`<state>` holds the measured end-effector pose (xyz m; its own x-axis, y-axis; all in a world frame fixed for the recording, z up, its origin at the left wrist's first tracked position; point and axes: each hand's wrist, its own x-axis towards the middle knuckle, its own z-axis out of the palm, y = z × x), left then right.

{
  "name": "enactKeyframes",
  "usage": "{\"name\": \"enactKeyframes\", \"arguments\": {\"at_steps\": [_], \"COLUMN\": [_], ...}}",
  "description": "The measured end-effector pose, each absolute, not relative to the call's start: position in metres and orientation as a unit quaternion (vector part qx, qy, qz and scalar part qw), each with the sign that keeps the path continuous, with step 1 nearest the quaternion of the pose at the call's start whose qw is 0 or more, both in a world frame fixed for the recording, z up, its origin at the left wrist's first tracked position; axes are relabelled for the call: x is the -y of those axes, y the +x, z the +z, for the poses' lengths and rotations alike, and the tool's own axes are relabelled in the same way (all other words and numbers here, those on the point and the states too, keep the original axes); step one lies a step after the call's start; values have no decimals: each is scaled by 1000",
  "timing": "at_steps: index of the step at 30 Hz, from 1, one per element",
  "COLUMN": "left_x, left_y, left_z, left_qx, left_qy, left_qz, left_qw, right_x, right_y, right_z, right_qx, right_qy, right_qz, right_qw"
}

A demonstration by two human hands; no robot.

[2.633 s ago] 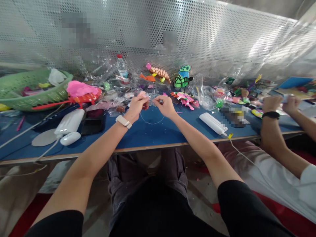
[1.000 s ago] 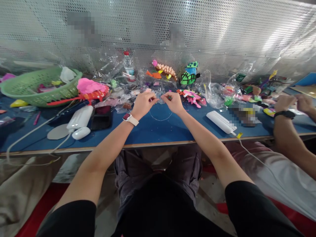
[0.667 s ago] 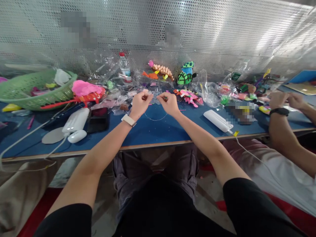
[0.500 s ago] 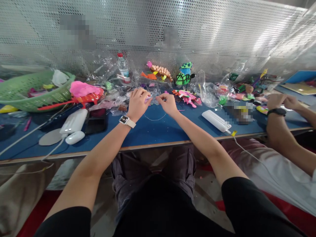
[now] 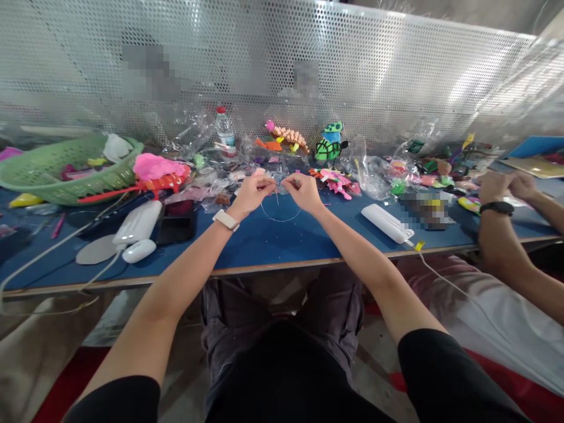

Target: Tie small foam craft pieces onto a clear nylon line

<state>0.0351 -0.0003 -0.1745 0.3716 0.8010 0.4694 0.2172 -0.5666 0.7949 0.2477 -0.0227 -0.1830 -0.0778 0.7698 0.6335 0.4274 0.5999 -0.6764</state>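
Note:
My left hand [image 5: 258, 191], with a pale watch band [image 5: 226, 220] on its wrist, is closed in a pinch. A thin pale strand [image 5: 277, 199] hangs at its fingertips; what else it holds is too small to tell. My right hand [image 5: 303, 191] is pinched close by on the right, its fingertips almost meeting the left ones, and its contents are hidden. Under both hands a fine whitish curved line [image 5: 282, 221] runs over the blue table [image 5: 273, 241]. Clear plastic wrapping lies just behind the fingers.
Left are a green basket [image 5: 44, 188], a red and pink clay figure [image 5: 161, 173], a dark phone [image 5: 176, 220] and a white power bank [image 5: 138, 222]. Behind stand a water bottle [image 5: 225, 134] and clay animals [image 5: 329, 144]. Another white device [image 5: 385, 223] and a co-worker's hands [image 5: 506, 186] are right.
My left hand has turned and its fingers have closed to a narrower pinch; the lilac bit seen in it before no longer shows. The view has tilted up slightly.

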Motion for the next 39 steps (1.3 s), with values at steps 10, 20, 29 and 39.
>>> {"name": "enactKeyframes", "arguments": {"at_steps": [10,20,29,39], "left_x": [17,7,6,16], "left_y": [35,34,39,36], "left_z": [-165,-170,-175,-167], "left_qx": [-346,-363,-405,-374], "left_qy": [819,798,727,837], "left_qz": [426,457,502,396], "left_qw": [170,151,234,-57], "right_x": [18,26,26,20], "right_y": [249,247,243,244], "right_z": [-183,-182,-185,-187], "right_qx": [688,713,684,672], "right_qy": [-441,-433,-445,-439], "right_qz": [177,167,148,185], "right_qw": [549,525,559,567]}}
